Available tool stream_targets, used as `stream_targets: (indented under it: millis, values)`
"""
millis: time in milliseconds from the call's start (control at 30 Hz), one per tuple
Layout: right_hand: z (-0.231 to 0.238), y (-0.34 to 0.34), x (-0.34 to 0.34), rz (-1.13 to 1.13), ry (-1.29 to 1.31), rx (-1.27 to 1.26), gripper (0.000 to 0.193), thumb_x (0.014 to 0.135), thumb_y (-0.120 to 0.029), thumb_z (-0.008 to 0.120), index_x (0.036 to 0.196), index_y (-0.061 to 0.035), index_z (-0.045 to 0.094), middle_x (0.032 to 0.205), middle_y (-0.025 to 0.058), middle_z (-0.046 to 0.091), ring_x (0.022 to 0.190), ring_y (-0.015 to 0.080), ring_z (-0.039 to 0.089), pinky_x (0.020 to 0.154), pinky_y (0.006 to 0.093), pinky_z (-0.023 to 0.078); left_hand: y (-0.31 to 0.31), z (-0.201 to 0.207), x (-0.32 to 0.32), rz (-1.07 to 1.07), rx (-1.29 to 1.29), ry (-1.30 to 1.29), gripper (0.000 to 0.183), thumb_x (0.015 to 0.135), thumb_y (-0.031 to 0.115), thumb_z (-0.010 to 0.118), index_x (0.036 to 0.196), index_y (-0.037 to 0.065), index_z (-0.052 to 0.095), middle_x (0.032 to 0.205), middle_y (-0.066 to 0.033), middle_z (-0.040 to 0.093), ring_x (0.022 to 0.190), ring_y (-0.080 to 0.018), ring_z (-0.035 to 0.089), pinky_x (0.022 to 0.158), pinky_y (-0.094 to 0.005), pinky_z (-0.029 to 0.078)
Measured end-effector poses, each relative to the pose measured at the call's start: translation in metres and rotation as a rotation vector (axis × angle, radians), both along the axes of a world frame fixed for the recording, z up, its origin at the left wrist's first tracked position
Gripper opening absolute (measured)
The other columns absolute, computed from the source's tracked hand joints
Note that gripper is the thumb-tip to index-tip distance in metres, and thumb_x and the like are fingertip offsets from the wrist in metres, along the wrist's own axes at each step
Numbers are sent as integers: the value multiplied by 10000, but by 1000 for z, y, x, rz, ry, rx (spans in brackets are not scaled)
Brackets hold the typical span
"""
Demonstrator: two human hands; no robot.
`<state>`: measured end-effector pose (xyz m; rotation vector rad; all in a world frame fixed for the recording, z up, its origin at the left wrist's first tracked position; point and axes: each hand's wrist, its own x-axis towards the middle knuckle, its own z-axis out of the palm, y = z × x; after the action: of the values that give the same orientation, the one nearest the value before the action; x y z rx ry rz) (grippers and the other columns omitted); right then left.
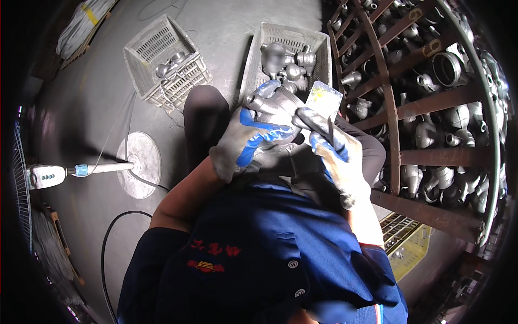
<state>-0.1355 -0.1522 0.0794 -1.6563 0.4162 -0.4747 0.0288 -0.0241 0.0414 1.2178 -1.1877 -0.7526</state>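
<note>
My left hand (245, 137), in a grey glove with blue patches, is wrapped round a grey metal casting (278, 108). The casting has a rounded body and a short pipe-like neck, and it is held above my lap. My right hand (340, 156), gloved the same way, is closed on a dark, elongated hand tool (315, 120). The tool's rounded end is against or very near the casting's right side; I cannot tell which. Its exact kind does not show. Just beyond my right hand is a pale rectangular plate (324, 99) with yellow smudges.
Ahead stands a grey plastic crate (250, 67) of castings; another crate (141, 59) with a few parts is at far left. A rusty metal rack (396, 140) full of castings fills the right. A floor fan (97, 169), black cable (104, 254) and yellow crate (413, 259) are nearby.
</note>
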Motion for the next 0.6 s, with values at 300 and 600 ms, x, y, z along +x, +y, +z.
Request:
stream_targets:
  millis: [300, 600]
  values:
    - [-33, -9, -15, -274, 303, 369, 275, 915, -176, 529, 1113, 2, 595, 612, -26, 506, 400, 39, 417, 360, 193, 287, 5, 13, 4, -108, -8, 590, 561, 823, -23, 591, 1295, -98, 298, 1256, -199, 458, 1115, -227, 524, 952, -338, 445]
    - [-45, -3, -11, -172, -6, 693, 107, 878, -155, 566, 858, -69, 506, 599, -42, 415, 412, 37, 363, 339, 176, 238, -4, 1, -1, 96, -236, 354, 387, 762, 39, 672, 1128, -22, 559, 1183, -159, 532, 1116, -280, 515, 924, -374, 447]
